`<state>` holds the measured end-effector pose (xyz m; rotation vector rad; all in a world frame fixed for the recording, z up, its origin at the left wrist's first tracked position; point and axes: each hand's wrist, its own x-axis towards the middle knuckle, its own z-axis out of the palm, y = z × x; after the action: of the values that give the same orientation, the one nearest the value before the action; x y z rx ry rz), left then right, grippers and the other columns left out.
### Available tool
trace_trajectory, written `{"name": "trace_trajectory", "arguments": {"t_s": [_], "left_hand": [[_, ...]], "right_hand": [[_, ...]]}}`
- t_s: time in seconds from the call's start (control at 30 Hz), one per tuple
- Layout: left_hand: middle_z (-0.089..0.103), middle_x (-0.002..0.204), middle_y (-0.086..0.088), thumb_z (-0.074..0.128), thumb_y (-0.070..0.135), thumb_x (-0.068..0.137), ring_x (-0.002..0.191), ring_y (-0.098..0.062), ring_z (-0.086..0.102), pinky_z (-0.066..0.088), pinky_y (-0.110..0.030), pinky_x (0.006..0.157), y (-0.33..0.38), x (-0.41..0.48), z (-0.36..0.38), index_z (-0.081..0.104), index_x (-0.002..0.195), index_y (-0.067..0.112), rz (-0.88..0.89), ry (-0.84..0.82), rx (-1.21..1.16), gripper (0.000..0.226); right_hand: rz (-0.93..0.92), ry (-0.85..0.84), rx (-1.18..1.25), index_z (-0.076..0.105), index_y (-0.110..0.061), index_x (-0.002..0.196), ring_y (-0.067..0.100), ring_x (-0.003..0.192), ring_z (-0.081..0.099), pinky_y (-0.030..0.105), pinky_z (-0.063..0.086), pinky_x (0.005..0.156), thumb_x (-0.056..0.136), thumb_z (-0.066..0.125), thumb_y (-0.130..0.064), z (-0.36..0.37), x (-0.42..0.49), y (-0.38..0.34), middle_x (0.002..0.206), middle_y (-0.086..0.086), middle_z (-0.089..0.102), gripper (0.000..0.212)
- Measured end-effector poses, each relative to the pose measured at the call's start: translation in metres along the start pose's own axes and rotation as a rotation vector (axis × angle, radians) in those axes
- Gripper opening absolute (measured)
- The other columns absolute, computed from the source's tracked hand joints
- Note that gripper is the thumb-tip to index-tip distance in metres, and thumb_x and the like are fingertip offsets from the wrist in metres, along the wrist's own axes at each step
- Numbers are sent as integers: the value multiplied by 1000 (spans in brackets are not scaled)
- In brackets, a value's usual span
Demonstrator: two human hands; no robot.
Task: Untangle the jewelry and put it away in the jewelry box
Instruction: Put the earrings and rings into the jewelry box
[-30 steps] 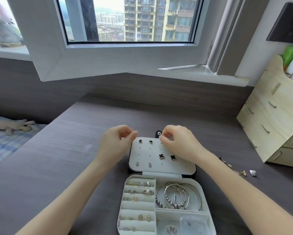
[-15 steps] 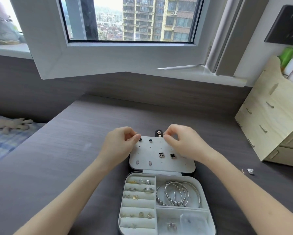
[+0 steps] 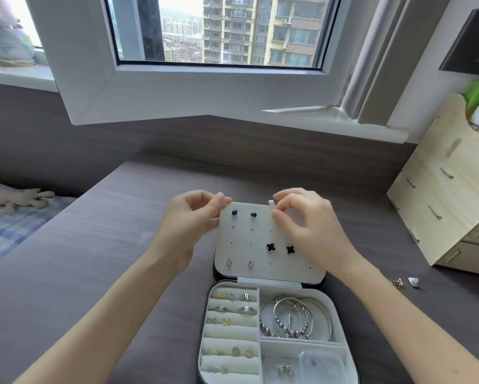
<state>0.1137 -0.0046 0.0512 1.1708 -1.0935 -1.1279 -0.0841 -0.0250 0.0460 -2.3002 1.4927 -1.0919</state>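
The open jewelry box point(image 3: 202, 342) lies on the grey desk in front of me. Its tray holds rings point(image 3: 232, 309) in padded rows, silver bracelets point(image 3: 293, 317) and a small clear case point(image 3: 321, 364). The white earring panel point(image 3: 260, 236) of the lid carries black studs, two clover earrings and two small drops. My left hand point(image 3: 188, 220) pinches the panel's top left corner. My right hand point(image 3: 307, 225) pinches its top edge beside a small white tab point(image 3: 271, 202).
Two loose jewelry pieces, a gold one point(image 3: 397, 282) and a pale one point(image 3: 413, 282), lie on the desk to the right. A wooden drawer organiser point(image 3: 449, 195) stands at far right. An open window sash point(image 3: 177, 87) juts over the desk's back. A plush toy point(image 3: 16, 198) lies at left.
Both hands have tilted the earring panel's top edge up toward me, and it now covers the dark snap clasp seen behind it before.
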Motion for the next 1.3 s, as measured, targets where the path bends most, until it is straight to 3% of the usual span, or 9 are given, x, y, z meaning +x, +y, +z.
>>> {"name": "trace_trajectory", "arguments": {"t_s": [0.1, 0.23, 0.57, 0.77, 0.93, 1.0, 1.13, 1.3], "left_hand": [[73, 92, -6, 58, 19, 90, 82, -15, 68, 57, -27, 79, 13, -5, -3, 62, 71, 8, -9, -48, -99, 22], [73, 86, -3, 58, 22, 88, 78, -14, 67, 57, -25, 75, 18, -8, -5, 62, 72, 9, -8, -74, -138, 21], [70, 77, -3, 59, 26, 83, 71, -14, 65, 55, -24, 69, 22, -9, -8, 61, 74, 5, 17, -151, -176, 22], [68, 73, -4, 60, 28, 77, 66, -14, 64, 54, -24, 65, 24, -10, -9, 63, 71, 5, 35, -211, -191, 24], [68, 72, -5, 66, 26, 81, 65, -15, 65, 53, -24, 63, 22, -7, -12, 68, 66, 10, 47, -283, -199, 22], [68, 72, -5, 63, 24, 81, 64, -15, 64, 52, -23, 62, 22, -5, -15, 69, 67, 9, 36, -346, -221, 21], [66, 70, -1, 75, 34, 75, 63, -11, 62, 50, -20, 59, 24, -4, -23, 70, 66, 14, 47, -549, -228, 22], [62, 68, 1, 78, 44, 68, 62, -10, 57, 47, -19, 60, 24, -3, -23, 66, 64, 16, 39, -703, -166, 31]], "right_hand": [[-175, 43, -107, 62, -20, 77, 14, 103, 53, 31, 26, 87, 84, 50, -38, -5, -7, -3, 112, -7, 60, 23], [-278, 90, -179, 64, -17, 77, 18, 102, 54, 35, 29, 89, 85, 51, -35, -10, -13, -5, 114, -2, 60, 24], [-205, 48, -167, 63, -19, 76, 14, 107, 49, 26, 23, 85, 83, 47, -40, -20, -17, -16, 113, -7, 59, 27], [-176, 53, -155, 63, -18, 74, 16, 105, 50, 31, 26, 86, 81, 57, -29, -25, -21, -22, 110, -7, 60, 15], [-211, 159, -210, 63, -16, 71, 19, 92, 56, 34, 31, 81, 80, 57, -36, -21, -21, -29, 98, -3, 64, 23], [-218, 239, -231, 61, -15, 73, 13, 84, 55, 33, 35, 78, 77, 59, -40, -20, -22, -33, 88, -4, 64, 25], [-176, 290, -159, 65, -20, 82, -13, 87, 44, 34, 38, 77, 71, 66, -50, -28, -28, -30, 76, -21, 56, 32], [-183, 172, 159, 66, -27, 73, -3, 84, 50, 31, 37, 81, 72, 66, -50, -34, -43, -25, 77, -25, 62, 23]]}}
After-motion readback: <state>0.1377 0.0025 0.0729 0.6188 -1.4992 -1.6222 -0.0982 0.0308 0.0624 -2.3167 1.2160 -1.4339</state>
